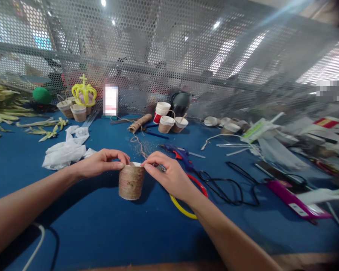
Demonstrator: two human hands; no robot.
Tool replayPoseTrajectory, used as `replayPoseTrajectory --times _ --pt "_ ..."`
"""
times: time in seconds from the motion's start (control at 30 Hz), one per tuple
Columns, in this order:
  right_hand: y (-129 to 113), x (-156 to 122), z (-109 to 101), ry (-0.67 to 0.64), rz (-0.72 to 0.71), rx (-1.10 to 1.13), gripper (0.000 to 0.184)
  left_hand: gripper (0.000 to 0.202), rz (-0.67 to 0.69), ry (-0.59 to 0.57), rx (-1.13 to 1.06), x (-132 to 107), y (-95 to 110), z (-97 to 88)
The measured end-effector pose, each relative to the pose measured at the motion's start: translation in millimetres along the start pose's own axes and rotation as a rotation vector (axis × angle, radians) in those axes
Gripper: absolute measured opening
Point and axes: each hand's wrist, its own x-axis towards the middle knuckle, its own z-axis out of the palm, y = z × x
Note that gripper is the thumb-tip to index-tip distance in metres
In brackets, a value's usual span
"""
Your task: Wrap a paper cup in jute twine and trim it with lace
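Observation:
A paper cup (131, 183) wrapped in brown twine stands upright in front of me, its white inside showing at the top. My left hand (106, 162) is closed on the left side of its rim, thumb outside and fingers reaching over the edge. On the opposite side, my right hand (168, 173) pinches the rim between thumb and forefinger. Loose twine (140, 146) runs from a roll of twine (140, 123) toward the right fingers; whether they grip it too is unclear. Something small and metallic shows by that hand, mostly hidden.
A blue glue gun (183, 156), its black cord (228, 192) and a red-yellow ring (183, 211) lie to the right. Crumpled white material (63, 153) is at left. Behind are several wrapped cups (166, 125), a phone (110, 99) and a perforated metal screen (147, 49).

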Motion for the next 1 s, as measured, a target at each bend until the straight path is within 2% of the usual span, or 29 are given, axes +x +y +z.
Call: replayPoseTrajectory --times 0.4,0.57,0.67,0.8,1.0 --pt "-4.3 -0.3 1.8 -0.012 0.066 0.028 0.01 0.016 -0.002 -0.006 0.03 -0.8 3.6 -1.6" --pt "-6.6 -1.4 2.6 -0.018 0.077 0.031 0.01 0.017 0.014 -0.001 0.157 -2.0 6.6 -1.4" --pt "-8.3 -2.0 3.0 -0.017 0.078 0.024 0.01 0.026 0.034 0.04 0.298 -3.2 10.5 4.0" --pt "-12.5 -3.1 4.5 -0.005 0.071 0.003 0.011 0.023 0.086 0.126 0.424 -4.5 17.5 17.5" --pt "-18.8 -5.7 9.3 0.023 0.023 -0.026 0.011 0.018 -0.017 0.209 0.408 -4.6 26.2 35.7"
